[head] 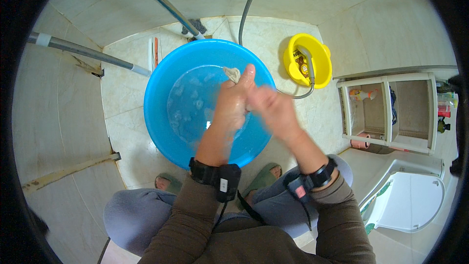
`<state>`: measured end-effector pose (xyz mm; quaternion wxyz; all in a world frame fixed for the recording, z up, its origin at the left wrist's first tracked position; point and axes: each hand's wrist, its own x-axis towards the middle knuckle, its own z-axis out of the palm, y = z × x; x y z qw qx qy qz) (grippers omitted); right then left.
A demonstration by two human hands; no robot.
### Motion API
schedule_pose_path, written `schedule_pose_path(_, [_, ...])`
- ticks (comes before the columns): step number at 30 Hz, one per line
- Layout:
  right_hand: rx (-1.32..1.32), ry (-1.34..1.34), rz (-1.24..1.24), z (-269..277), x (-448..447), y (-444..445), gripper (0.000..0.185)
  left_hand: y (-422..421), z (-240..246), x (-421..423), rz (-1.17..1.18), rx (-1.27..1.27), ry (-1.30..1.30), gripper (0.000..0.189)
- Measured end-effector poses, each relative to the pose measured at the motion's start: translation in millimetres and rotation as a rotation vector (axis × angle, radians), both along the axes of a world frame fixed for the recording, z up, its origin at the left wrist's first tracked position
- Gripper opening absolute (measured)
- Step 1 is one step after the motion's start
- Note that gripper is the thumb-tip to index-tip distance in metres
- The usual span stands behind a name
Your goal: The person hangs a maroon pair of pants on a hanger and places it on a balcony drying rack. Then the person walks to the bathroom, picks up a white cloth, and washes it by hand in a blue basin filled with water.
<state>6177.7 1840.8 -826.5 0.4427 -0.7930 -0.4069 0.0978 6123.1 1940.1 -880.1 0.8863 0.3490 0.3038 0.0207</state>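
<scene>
A large round blue plastic basin (155, 117) stands on the tiled floor before me, with water and patches of foam in it. Above the basin my left hand (234, 97) grips a bunched piece of light beige cloth (232, 75), which sticks out past the thumb side. My right hand (274, 108) presses against the left at the fingers and is blurred by motion. Both hands look wet. Most of the cloth is hidden between them, so I cannot tell its shape. The right hand's fingers look curled on the cloth.
A yellow plastic basin (324, 77) at the back right holds a shower head (310, 68) on a grey hose (249, 3). Metal poles (165, 3) lean at the back left. A white shelf (386, 110) with bottles and a white toilet lid (410, 201) stand on the right.
</scene>
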Motion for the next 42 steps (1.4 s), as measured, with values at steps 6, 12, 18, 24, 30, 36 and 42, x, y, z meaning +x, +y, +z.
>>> schedule_pose_path(6, [-0.234, -0.792, -0.219, -18, 0, 3, 0.028, -42, 6, 9, 0.151, -0.291, -0.057, 0.028])
schedule_pose_path(12, [-0.042, -0.709, 0.039, -17, -12, 4, 0.033, -36, -34, 8, 0.019, -0.537, -0.325, 0.025])
schedule_pose_path(18, [-0.166, -0.723, -0.116, -21, 4, 0, 0.019, -34, -25, 13, -0.036, -0.512, -0.367, 0.029])
schedule_pose_path(24, [-0.233, -0.559, -0.244, -30, 9, -2, 0.023, -42, -27, 13, 0.105, -0.400, 0.040, 0.028])
schedule_pose_path(30, [0.021, -0.639, 0.095, -29, -13, 3, 0.025, -31, -54, 13, -0.137, -0.826, -0.592, 0.028])
schedule_pose_path(36, [-0.288, -0.527, -0.289, -27, 8, -1, 0.027, -44, -20, 8, 0.112, -0.305, -0.002, 0.023])
schedule_pose_path(42, [-0.109, -0.576, -0.104, -25, -7, 2, 0.034, -44, -41, 8, 0.073, -0.478, -0.309, 0.019])
